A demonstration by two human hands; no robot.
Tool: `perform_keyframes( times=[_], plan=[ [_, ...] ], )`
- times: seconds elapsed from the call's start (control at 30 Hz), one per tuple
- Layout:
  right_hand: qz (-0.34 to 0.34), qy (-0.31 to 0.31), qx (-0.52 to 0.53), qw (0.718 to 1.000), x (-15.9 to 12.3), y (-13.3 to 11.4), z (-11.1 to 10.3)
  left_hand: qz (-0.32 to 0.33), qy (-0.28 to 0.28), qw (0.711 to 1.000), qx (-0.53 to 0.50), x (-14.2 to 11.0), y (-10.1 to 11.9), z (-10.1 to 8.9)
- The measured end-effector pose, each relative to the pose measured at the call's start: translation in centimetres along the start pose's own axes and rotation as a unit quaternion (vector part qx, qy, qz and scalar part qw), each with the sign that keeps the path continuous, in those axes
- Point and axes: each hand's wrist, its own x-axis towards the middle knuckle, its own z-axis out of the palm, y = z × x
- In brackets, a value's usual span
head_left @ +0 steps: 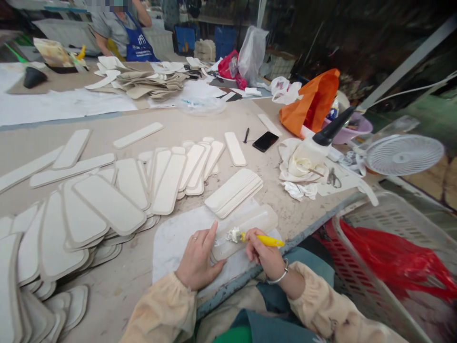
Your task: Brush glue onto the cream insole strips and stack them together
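My right hand (263,252) is closed round the yellow handle of a brush (266,239). White paste (234,235) covers the brush's bristle end, which rests on a translucent plastic template (260,217) with rounded ends. My left hand (200,255) lies flat at the template's left end, thumb and fingers stretched out, holding nothing. Under the template is a white sheet (166,247). Just beyond it lies a fanned stack of pale rounded strips (233,190). What lies beneath the template is hard to make out.
Many pale rounded panels (109,204) overlap across the left. A phone (265,141), a white tub (303,159), an orange bag (314,105) and a fan (405,155) stand to the right. A plastic basket (360,276) is beside my right arm. A person in a blue apron (139,45) is opposite.
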Motion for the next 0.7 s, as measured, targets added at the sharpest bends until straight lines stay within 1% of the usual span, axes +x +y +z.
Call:
perform_keyframes(
  times=[0.07,0.1,0.17,0.3,0.33,0.4,0.43,0.5,0.6,0.7],
  plan=[
    [-0.007,0.038,-0.001,0.999,-0.2,-0.6,-0.6,0.0,-0.002,1.0,-0.002,0.0,0.0,-0.1],
    [-0.008,0.043,0.005,0.999,-0.4,-0.8,-0.6,0.0,-0.003,1.0,-0.002,0.0,0.0,-0.1],
    [-0.001,0.017,0.026,1.0,-0.7,-0.9,-0.1,0.001,-0.002,1.0,-0.003,0.0,0.1,-0.2],
    [0.019,-0.084,0.041,0.995,-0.9,-0.2,2.1,0.004,0.003,1.0,-0.001,0.0,0.0,0.0],
    [0.023,-0.093,0.035,0.995,-0.9,0.1,2.4,0.005,0.004,1.0,0.0,0.0,0.0,0.0],
    [0.027,-0.085,0.015,0.996,-0.7,0.4,2.5,0.008,0.004,1.0,0.001,0.0,-0.1,0.1],
    [0.026,-0.071,0.004,0.997,-0.6,0.4,2.1,0.008,0.003,1.0,0.001,0.0,-0.1,0.1],
    [0.019,-0.038,-0.022,0.999,-0.4,0.2,0.8,0.004,0.0,1.0,-0.001,0.0,0.0,0.0],
    [0.01,0.026,-0.06,0.998,0.0,-0.6,-2.5,-0.001,0.001,1.0,-0.001,0.0,0.1,-0.2],
    [-0.007,0.104,-0.081,0.991,0.4,-1.6,-5.7,0.002,0.003,1.0,0.002,0.0,0.1,-0.2]
  ],
)
